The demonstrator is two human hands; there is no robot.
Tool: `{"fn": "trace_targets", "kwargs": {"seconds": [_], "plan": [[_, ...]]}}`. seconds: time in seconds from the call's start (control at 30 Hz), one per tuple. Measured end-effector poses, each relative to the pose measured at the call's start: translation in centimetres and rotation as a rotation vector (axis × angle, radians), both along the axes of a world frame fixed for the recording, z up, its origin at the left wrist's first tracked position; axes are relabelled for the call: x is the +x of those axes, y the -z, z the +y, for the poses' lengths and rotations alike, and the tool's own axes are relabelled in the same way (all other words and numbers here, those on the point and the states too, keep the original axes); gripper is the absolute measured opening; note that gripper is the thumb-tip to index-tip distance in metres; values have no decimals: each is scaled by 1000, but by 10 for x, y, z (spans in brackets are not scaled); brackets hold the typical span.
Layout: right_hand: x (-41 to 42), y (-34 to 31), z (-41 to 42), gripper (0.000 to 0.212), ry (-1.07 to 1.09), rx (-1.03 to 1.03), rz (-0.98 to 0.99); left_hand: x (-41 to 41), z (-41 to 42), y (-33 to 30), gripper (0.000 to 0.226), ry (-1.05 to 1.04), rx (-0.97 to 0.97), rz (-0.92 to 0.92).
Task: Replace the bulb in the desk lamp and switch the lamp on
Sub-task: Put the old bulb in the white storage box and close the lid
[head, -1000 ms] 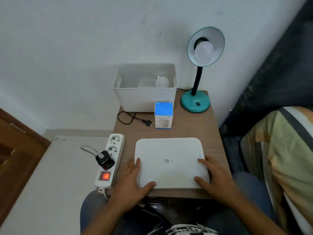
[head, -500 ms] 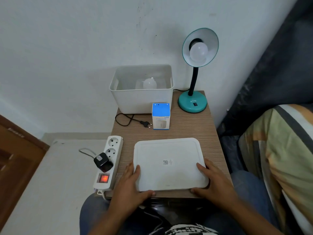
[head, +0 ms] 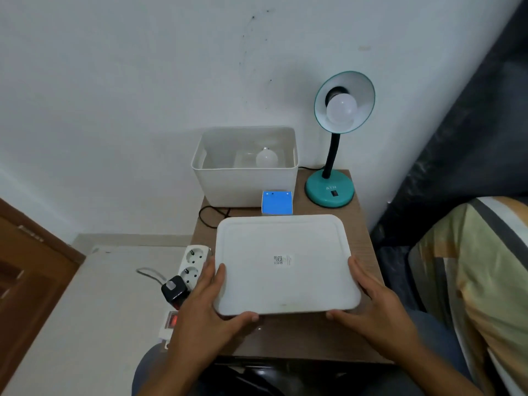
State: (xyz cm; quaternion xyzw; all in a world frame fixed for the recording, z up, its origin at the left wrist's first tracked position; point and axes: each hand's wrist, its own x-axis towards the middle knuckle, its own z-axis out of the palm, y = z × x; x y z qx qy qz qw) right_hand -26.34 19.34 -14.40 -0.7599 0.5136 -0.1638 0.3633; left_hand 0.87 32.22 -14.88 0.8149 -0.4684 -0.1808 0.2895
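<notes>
A teal desk lamp (head: pixel 328 192) stands at the table's back right, with a white bulb (head: pixel 341 110) in its shade and unlit. Another white bulb (head: pixel 266 158) lies inside the open white bin (head: pixel 245 187) by the wall. A small blue bulb box (head: pixel 277 202) stands in front of the bin, partly hidden by the white lid (head: pixel 285 264). My left hand (head: pixel 205 307) grips the lid's near left corner and my right hand (head: pixel 377 307) grips its near right corner. The lid is raised off the wooden table (head: pixel 363 244).
A white power strip (head: pixel 191 264) lies along the table's left edge, with a black adapter (head: pixel 174 290) plugged in and a lit red switch (head: pixel 172 320). The lamp's black cord (head: pixel 211 214) loops loose on the table. Striped bedding (head: pixel 471 281) is at the right, a wooden door (head: pixel 28 267) at the left.
Both hands have closed on the lid's near corners and lifted it off the table toward the bin. It now covers the lower part of the blue box and the lamp's plug.
</notes>
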Motion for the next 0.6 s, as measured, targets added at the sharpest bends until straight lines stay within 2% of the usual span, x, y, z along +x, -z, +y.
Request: {"fn": "trace_targets", "kwargs": {"seconds": [0.23,0.4,0.6], "plan": [[36,-42,-46,108,-50,-75,-138,34,-37,-37,114,-2,-137,-34],[72,-56,-90,113,-69,-95,-162,64,-76,-60,120,-7,-164,-48],[116,-67,-133,108,-57,-84,-235,108,-124,-80,119,2,-174,-27]]}}
